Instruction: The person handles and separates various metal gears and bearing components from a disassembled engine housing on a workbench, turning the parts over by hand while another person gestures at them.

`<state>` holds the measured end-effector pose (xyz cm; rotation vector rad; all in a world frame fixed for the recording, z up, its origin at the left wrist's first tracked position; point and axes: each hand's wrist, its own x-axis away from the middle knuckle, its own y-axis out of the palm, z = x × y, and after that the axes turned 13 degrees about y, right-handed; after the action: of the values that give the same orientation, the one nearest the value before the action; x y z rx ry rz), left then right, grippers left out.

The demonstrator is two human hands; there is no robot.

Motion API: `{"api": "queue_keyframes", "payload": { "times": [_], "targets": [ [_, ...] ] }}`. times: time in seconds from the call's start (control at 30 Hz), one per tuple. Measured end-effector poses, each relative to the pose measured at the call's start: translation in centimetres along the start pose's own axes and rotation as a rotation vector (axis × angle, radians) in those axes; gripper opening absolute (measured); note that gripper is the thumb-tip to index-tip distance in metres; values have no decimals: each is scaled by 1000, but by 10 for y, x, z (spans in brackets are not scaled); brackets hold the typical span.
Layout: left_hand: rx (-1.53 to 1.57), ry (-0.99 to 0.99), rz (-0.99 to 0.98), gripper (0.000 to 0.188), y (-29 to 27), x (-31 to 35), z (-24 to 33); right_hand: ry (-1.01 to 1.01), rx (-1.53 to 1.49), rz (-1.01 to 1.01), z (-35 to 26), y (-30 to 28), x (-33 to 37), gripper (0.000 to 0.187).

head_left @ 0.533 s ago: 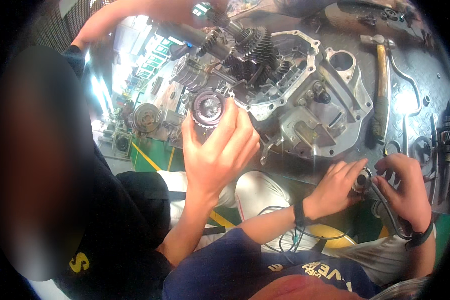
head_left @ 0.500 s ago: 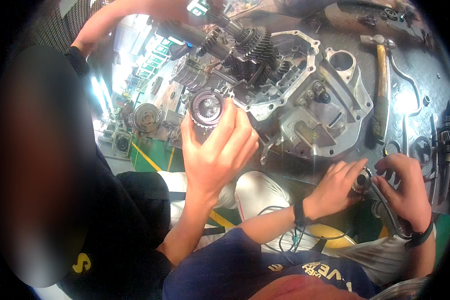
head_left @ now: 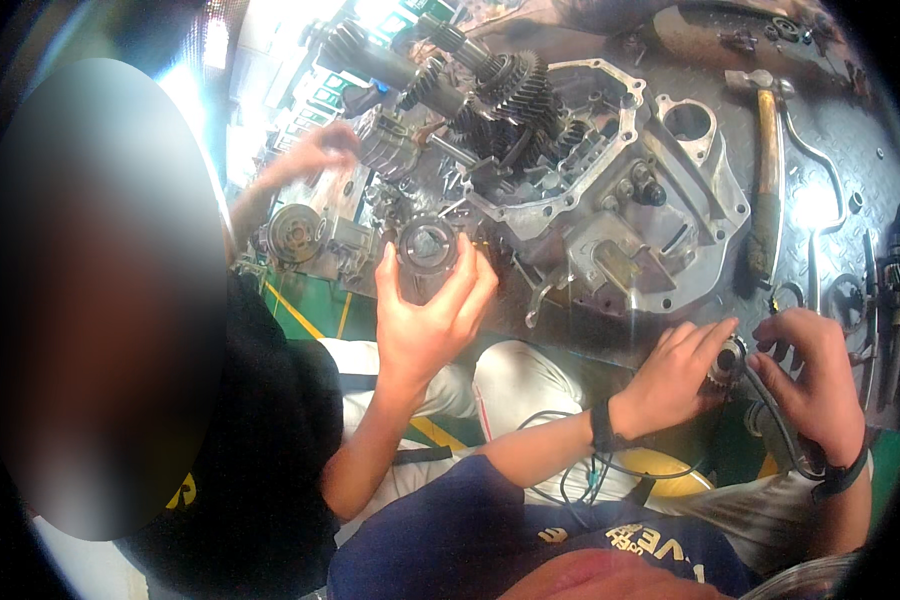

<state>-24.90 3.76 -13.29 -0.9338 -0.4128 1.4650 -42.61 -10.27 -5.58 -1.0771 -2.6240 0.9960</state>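
At the bench's near edge, my left hand is closed around a small toothed gear with a hole in its middle. Close on the gear's right side is my right hand, its fingers half curled and apart from the thumb, with nothing visible between them. The right thumb tip comes close to the gear's rim; whether it touches is unclear. A dark curved cable passes below the right hand. A co-worker's hand on the left holds a toothed ring by its sides.
A large gearbox housing with gear shafts lies on the metal bench. Behind my hands are a hammer, a bent metal rod and a ring. The co-worker's other hand reaches over parts at left.
The co-worker's far arm has come down and left from the gear shafts. Their held ring has moved slightly down and right and tilted. My hands have barely moved.
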Motion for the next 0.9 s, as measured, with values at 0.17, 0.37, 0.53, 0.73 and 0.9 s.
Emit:
{"api": "queue_keyframes", "payload": {
  "times": [0.17,0.37,0.53,0.73,0.9],
  "targets": [
    [-8,14,8,98,-1,0,0,3,-14,6,3,1,0,24],
    [-6,30,17,96,1,1,-2,-8,2,25,2,2,1,23],
    [-15,39,29,95,2,1,-3,-6,1,-4,0,1,-1,22],
    [-4,15,18,94,1,0,-2,8,-8,-27,-1,-1,-2,22],
    [-17,34,26,96,2,0,-4,-21,-20,-11,0,1,-2,21]
  ]
}}
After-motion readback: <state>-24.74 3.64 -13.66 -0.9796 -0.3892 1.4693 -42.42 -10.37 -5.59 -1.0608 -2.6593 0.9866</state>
